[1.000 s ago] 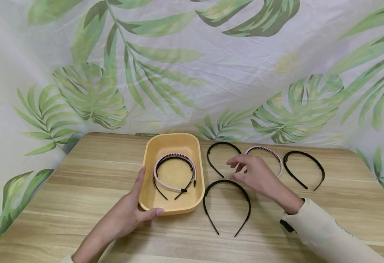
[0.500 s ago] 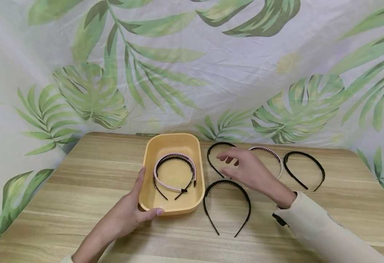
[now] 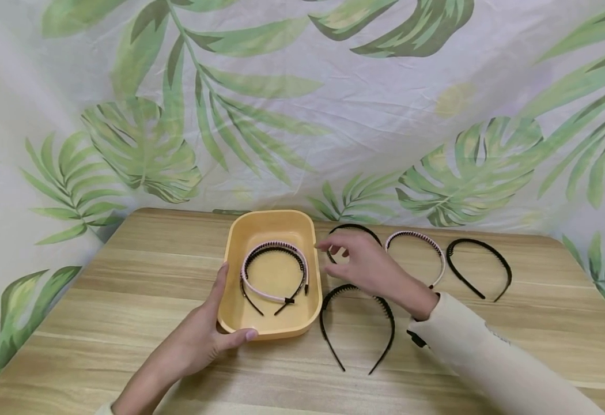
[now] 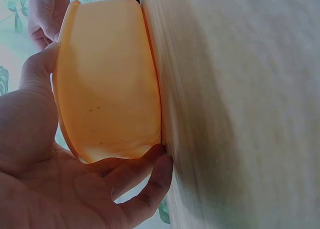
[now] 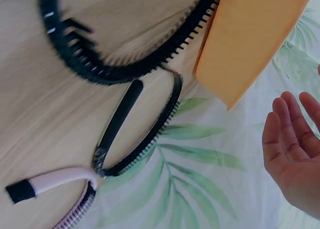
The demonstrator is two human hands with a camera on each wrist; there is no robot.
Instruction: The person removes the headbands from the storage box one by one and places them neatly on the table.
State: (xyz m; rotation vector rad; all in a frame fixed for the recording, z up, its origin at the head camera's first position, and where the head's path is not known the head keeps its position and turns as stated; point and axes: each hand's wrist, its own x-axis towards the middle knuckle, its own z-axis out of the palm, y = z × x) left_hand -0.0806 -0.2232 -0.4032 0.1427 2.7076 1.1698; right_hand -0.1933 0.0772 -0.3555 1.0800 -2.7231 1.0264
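My left hand point(image 3: 199, 340) holds the left near corner of a yellow plastic box point(image 3: 276, 218), its thumb on the near rim. In the left wrist view the fingers point(image 4: 155, 186) lie against the box's wall. Inside the box rest a pink headband point(image 3: 266, 295) and a black headband point(image 3: 253, 303), partly overlapping. Over the table just right of the box is my right hand point(image 3: 362, 265), fingers loosely bent and holding nothing. It partly covers a black headband point(image 3: 359, 226) at the back. A toothed black headband point(image 3: 391, 325) lies nearer, below that hand.
A pink headband point(image 3: 442, 262) with black teeth and another black headband point(image 3: 505, 262) lie farther right on the wooden table point(image 3: 100, 276). A leaf-patterned cloth point(image 3: 261, 144) hangs along the table's back edge.
My right hand has moved left, from beside the pink headband on the table to the box's right rim. The left hand, box and headbands have stayed in place.
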